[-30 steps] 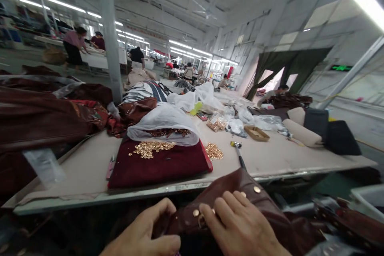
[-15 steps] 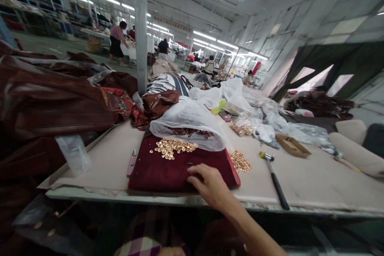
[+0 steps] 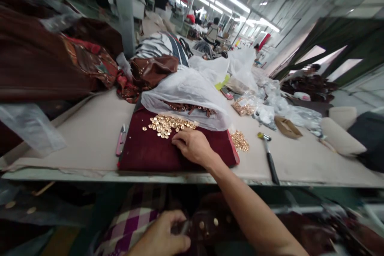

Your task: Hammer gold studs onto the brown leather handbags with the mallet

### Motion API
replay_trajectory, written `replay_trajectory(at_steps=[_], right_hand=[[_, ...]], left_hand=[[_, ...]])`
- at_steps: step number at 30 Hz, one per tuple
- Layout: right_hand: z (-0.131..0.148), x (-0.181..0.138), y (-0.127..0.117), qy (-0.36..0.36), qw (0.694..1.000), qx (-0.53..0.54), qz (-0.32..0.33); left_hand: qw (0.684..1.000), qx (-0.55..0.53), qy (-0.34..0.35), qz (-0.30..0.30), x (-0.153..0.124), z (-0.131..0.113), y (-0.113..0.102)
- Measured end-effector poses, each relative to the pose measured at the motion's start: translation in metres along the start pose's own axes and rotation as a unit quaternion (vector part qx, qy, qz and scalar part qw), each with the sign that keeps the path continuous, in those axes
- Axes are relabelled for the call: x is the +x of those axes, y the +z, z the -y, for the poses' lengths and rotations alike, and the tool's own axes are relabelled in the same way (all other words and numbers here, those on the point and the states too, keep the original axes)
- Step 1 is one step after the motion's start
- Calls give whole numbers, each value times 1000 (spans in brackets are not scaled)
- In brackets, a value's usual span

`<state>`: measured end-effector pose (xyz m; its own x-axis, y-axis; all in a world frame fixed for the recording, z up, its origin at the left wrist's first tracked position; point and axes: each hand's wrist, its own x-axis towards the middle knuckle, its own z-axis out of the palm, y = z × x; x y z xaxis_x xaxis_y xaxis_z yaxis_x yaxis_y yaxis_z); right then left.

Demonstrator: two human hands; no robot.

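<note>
My right hand point(image 3: 193, 146) reaches over the table edge onto a dark red velvet cloth point(image 3: 144, 152), fingers curled at the near edge of a heap of gold studs point(image 3: 166, 124). What its fingertips pinch, if anything, is hidden. Low down in front of the table, my left hand point(image 3: 163, 238) is closed on a brown leather piece point(image 3: 210, 224) that carries gold studs and lies over a purple checked cloth point(image 3: 132, 220).
A hammer point(image 3: 268, 156) lies right of the red cloth, past a second heap of studs point(image 3: 240, 141). A pink cutter point(image 3: 121, 140) lies left of it. White plastic bags point(image 3: 186, 92), brown leather goods point(image 3: 45, 64) and a small cardboard box point(image 3: 286, 127) crowd the table. People work far behind.
My right hand left the leather piece, reached onto the red cloth and has moved forward to the stud heap. The view has tilted down, and my left hand on the leather shows again.
</note>
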<state>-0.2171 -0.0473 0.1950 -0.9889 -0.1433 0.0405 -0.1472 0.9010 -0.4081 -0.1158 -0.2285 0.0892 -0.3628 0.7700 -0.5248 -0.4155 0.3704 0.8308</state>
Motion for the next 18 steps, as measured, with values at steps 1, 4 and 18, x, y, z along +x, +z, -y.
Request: replay_trajectory(at_steps=[1,4,18], right_hand=[[-1,-13,-4,5,1000,22,5],[-1,-67,-15,23,990,141,17],[13,-211,25,7,994,83,67]], left_hand=[[1000,-8,5,2,-1,-2,1],[999,-23,10,22,-7,-10,3],[993,109,51,-2,-25,-22,29]])
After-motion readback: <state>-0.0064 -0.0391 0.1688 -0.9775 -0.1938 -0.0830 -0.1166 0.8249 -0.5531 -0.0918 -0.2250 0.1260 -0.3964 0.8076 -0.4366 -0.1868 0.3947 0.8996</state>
